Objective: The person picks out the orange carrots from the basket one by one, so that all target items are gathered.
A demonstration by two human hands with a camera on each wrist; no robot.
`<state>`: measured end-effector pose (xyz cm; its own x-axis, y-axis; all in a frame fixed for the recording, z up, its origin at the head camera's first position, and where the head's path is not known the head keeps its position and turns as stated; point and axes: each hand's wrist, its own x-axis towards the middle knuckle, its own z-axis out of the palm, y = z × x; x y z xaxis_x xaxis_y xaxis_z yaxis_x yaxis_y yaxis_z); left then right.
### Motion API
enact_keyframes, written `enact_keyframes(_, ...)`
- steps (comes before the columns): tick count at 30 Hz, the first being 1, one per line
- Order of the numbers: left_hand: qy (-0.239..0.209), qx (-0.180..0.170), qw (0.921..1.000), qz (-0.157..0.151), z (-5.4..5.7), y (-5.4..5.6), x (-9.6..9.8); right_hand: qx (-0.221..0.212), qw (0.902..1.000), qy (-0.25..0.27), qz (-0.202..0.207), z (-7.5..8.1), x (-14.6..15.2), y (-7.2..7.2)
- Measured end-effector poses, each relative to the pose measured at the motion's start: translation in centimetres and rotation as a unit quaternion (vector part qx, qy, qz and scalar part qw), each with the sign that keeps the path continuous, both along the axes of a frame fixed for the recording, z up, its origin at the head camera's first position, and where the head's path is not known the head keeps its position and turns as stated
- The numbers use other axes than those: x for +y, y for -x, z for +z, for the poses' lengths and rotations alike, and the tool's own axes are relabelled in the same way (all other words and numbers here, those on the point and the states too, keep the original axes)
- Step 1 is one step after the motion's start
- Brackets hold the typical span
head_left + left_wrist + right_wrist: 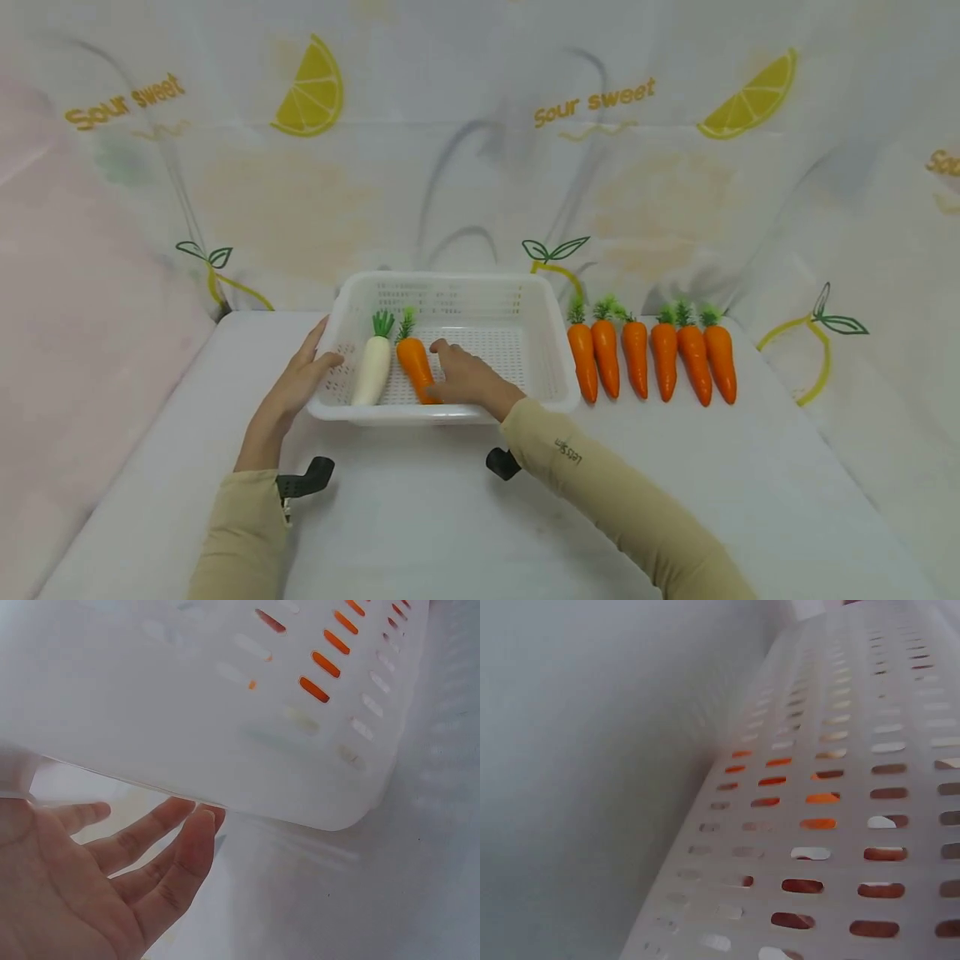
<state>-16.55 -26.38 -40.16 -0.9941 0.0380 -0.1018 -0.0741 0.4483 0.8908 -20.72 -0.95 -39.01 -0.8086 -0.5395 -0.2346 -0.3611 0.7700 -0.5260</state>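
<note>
carrot (415, 366) in basket (543, 342) | right hand (467, 377) fingers grasping it | left hand (82, 885) fingers released, seen wrist-view

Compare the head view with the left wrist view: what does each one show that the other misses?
Head only: the right hand on the carrot inside the basket, the white radish beside it, and six carrots lined up on the table. Left wrist only: the left hand's open palm and straight fingers under the basket rim. Both: the left hand at the basket's side.
</note>
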Motion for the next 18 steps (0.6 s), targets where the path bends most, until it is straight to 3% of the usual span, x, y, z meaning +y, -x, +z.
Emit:
enact_keyframes(9,-0.004,-0.003,1.0,0.006,0.3,-0.5,-0.3,0.028,0.9968,-0.066,0.035,-0.3,-2.5,-0.3)
enact_keyframes(18,-0.009,-0.003,0.9998,0.019,0.4,-0.5,-0.2,0.041,0.9976,-0.048,0.027,-0.3,-2.2,-0.2)
